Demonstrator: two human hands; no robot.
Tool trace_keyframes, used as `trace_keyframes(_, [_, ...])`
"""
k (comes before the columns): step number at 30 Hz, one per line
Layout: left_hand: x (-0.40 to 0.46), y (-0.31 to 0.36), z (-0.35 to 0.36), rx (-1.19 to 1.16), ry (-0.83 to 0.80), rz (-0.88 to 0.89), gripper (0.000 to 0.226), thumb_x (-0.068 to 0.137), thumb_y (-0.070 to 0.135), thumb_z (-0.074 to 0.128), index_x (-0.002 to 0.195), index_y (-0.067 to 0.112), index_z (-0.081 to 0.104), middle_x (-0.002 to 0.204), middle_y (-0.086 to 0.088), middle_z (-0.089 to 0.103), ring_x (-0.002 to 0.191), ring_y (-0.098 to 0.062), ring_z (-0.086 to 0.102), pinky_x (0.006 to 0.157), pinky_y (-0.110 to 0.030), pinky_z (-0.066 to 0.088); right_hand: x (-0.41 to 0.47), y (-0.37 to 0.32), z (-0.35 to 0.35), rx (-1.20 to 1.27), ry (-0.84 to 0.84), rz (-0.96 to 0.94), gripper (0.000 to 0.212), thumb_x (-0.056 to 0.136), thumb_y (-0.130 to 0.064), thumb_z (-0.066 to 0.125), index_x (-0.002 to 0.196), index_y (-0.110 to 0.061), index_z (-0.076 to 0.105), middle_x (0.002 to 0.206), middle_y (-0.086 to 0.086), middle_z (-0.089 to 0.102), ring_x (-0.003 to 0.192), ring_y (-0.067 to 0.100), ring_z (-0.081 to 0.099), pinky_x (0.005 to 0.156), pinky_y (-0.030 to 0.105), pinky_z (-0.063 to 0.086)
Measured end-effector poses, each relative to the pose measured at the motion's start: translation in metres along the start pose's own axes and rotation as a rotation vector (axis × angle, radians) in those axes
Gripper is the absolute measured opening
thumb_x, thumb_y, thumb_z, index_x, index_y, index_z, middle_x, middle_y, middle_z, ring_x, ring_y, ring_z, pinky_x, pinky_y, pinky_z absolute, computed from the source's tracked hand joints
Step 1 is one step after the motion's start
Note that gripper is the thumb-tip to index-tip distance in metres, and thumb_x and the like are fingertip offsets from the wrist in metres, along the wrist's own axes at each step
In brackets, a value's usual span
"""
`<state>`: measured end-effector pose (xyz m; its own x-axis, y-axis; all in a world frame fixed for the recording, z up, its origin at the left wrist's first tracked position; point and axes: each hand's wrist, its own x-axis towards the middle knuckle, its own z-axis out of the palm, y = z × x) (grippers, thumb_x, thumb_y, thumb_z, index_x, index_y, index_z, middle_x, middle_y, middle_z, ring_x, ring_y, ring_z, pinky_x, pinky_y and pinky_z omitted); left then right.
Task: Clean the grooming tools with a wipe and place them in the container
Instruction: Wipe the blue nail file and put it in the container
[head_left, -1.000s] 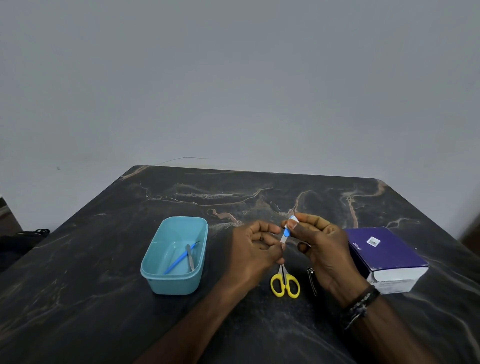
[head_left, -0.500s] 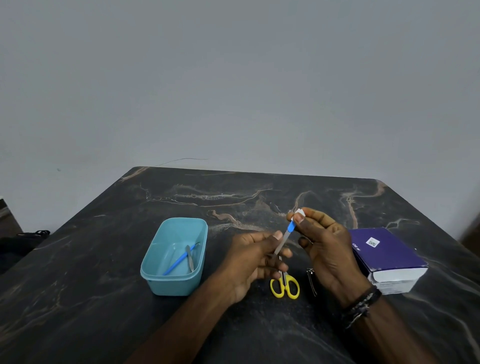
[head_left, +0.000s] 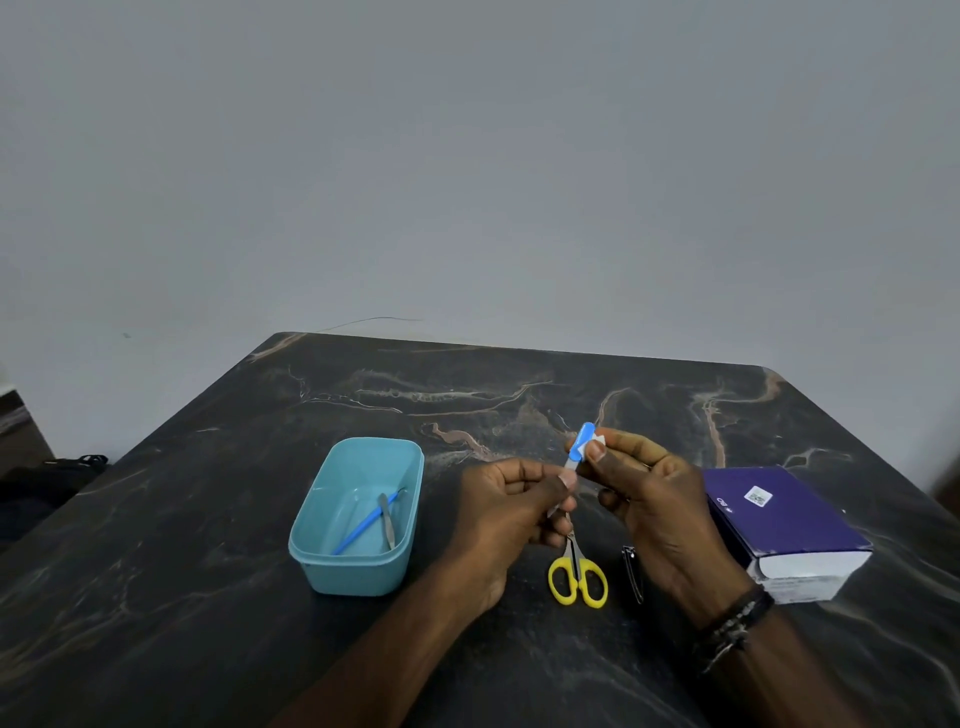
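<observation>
Since half a second ago, both hands have lifted the blue-handled tool (head_left: 577, 453) slightly. Nearest lie yellow-looped scissors (head_left: 577, 579) and a slim metal nail clipper (head_left: 634, 571) on the glossy veined table (head_left: 519, 395). Above them, the left hand (head_left: 511, 514) pinches the metal blade; the right hand (head_left: 657, 499) grips the plastic handle through a white wipe (head_left: 597, 443). Toward the left edge, the rounded teal container (head_left: 317, 551) holds two tools.

Your worktop (head_left: 519, 649) looks like dark polished stone, veined and faintly glossy. The tub (head_left: 311, 551) is smooth matt plastic, as are the scissors' (head_left: 577, 579) yellow handles, while their blades and the clipper (head_left: 632, 571) look like bare metal. The file (head_left: 575, 457) you're holding has a glossy plastic handle on a dull metal blade, and the box (head_left: 779, 514) looks like smooth card.
</observation>
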<state>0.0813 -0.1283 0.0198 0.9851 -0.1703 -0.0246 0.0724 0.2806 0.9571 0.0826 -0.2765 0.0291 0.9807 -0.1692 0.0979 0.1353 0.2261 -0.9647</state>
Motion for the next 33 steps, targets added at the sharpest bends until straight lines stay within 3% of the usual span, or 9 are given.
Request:
trace_keyframes(8, [0.001, -0.007, 0.003, 0.254, 0.090, 0.272, 0.005, 0.084, 0.004, 0.071, 0.080, 0.003, 0.070, 0.059, -0.009, 0.066, 0.045, -0.008, 0.058, 0.043, -0.018, 0.046, 0.000, 0.005, 0.000, -0.081, -0.052, 0.041, 0.021, 0.079, -0.009, 0.073, 0.100, -0.006, 0.071, 0.093, 0.012, 0.078, 0.077, 0.018, 0.071, 0.064, 0.029, 0.043])
trace_keyframes(11, [0.001, -0.008, 0.003, 0.295, 0.058, 0.308, 0.006, 0.085, 0.003, 0.071, 0.079, 0.002, 0.070, 0.059, -0.008, 0.065, 0.044, -0.007, 0.058, 0.044, -0.016, 0.046, 0.002, 0.005, -0.001, -0.071, -0.022, 0.037, 0.029, 0.073, -0.012, 0.077, 0.100, -0.005, 0.070, 0.091, 0.014, 0.078, 0.074, 0.019, 0.072, 0.060, 0.026, 0.044])
trace_keyframes(15, [0.002, -0.008, 0.003, 0.335, 0.026, 0.316, 0.007, 0.084, 0.004, 0.071, 0.082, -0.003, 0.070, 0.062, -0.013, 0.066, 0.046, -0.009, 0.059, 0.045, -0.017, 0.047, 0.007, 0.007, -0.005, 0.004, 0.063, 0.016, 0.041, 0.064, -0.017, 0.078, 0.102, -0.004, 0.069, 0.089, 0.014, 0.078, 0.075, 0.021, 0.075, 0.062, 0.027, 0.055])
trace_keyframes(17, [0.002, -0.009, 0.004, 0.339, 0.026, 0.315, 0.007, 0.085, 0.006, 0.071, 0.081, 0.000, 0.070, 0.063, -0.014, 0.067, 0.048, -0.012, 0.060, 0.046, -0.019, 0.048, 0.008, 0.007, -0.006, 0.009, 0.081, 0.011, 0.041, 0.065, -0.018, 0.078, 0.102, -0.005, 0.069, 0.089, 0.013, 0.078, 0.075, 0.020, 0.074, 0.066, 0.031, 0.053])
trace_keyframes(25, [0.002, -0.007, 0.003, 0.287, 0.067, 0.301, 0.011, 0.086, 0.007, 0.069, 0.076, 0.005, 0.069, 0.056, -0.005, 0.064, 0.042, -0.007, 0.056, 0.041, -0.018, 0.045, 0.004, 0.008, -0.001, -0.074, -0.046, 0.047, 0.036, 0.065, -0.018, 0.078, 0.097, -0.004, 0.069, 0.087, 0.012, 0.078, 0.069, 0.016, 0.070, 0.059, 0.025, 0.045])
trace_keyframes(30, [0.000, -0.009, 0.004, 0.314, -0.020, 0.221, 0.013, 0.089, 0.010, 0.067, 0.088, -0.003, 0.067, 0.061, -0.007, 0.063, 0.044, -0.010, 0.058, 0.042, -0.022, 0.047, 0.006, 0.006, -0.004, -0.026, 0.097, -0.050, 0.030, 0.069, -0.014, 0.078, 0.096, -0.003, 0.069, 0.083, 0.011, 0.078, 0.065, 0.015, 0.071, 0.049, 0.017, 0.049])
trace_keyframes(33, [-0.004, -0.012, 0.006, 0.349, -0.062, 0.186, 0.010, 0.088, 0.010, 0.067, 0.083, 0.002, 0.067, 0.060, -0.006, 0.062, 0.042, -0.009, 0.057, 0.041, -0.021, 0.047, 0.009, 0.006, -0.009, 0.006, 0.234, -0.179, 0.024, 0.077, -0.010, 0.077, 0.098, -0.005, 0.067, 0.081, 0.006, 0.078, 0.067, 0.007, 0.073, 0.050, 0.014, 0.051])
